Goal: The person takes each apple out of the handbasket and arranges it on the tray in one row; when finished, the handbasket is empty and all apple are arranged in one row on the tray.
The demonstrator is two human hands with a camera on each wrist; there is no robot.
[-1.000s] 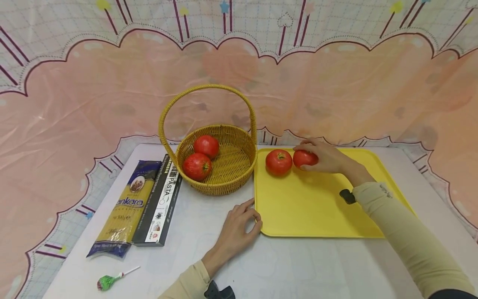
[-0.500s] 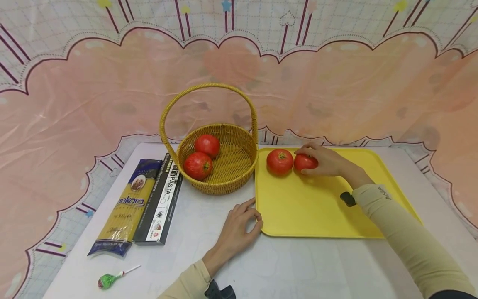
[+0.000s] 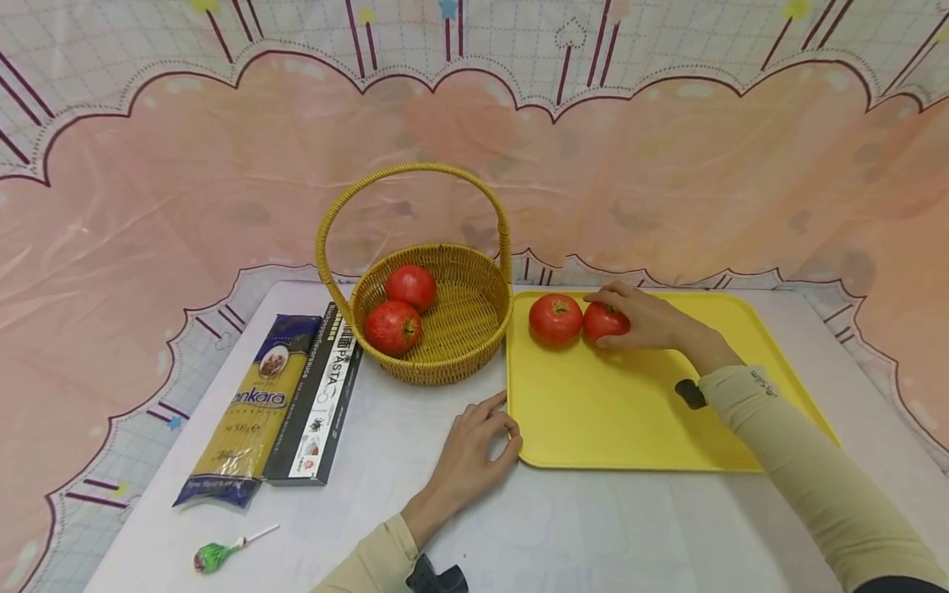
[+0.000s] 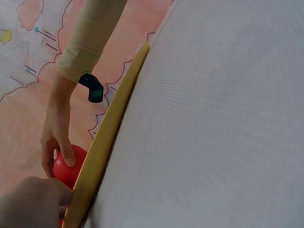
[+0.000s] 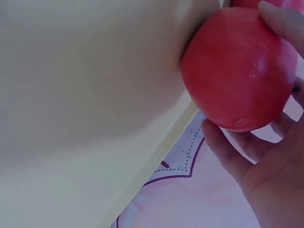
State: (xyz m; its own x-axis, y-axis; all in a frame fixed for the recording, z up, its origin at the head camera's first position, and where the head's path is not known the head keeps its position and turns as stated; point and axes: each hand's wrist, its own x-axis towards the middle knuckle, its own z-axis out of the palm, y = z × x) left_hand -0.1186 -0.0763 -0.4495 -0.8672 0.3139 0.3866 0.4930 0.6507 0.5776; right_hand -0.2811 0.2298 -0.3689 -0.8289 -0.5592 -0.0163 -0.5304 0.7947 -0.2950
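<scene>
On the yellow tray (image 3: 630, 412), my right hand (image 3: 647, 319) holds a red tomato (image 3: 602, 326) near the back rim, fingers curled round it. The right wrist view shows thumb and fingers on opposite sides of this tomato (image 5: 237, 71), which sits on the tray. Just left of it lies a second tomato (image 3: 555, 320), its stem end up. My left hand (image 3: 469, 453) pinches the tray's left edge near the front corner, thumb and index finger bent into a ring. In the left wrist view the tray rim (image 4: 107, 135) is at those fingers, which are partly hidden.
A wicker basket (image 3: 485, 350) with a tall handle holds two red apples (image 3: 393, 328) left of the tray. Further left lie a bag of spaghetti (image 3: 252, 412) and a black pasta box (image 3: 319, 403). A green-wrapped lollipop (image 3: 215, 557) lies at the front left. A patterned cloth hangs behind.
The right hand's fingers have shifted very slightly on the tomato, which stays next to the other one. The left hand stays at the tray's edge.
</scene>
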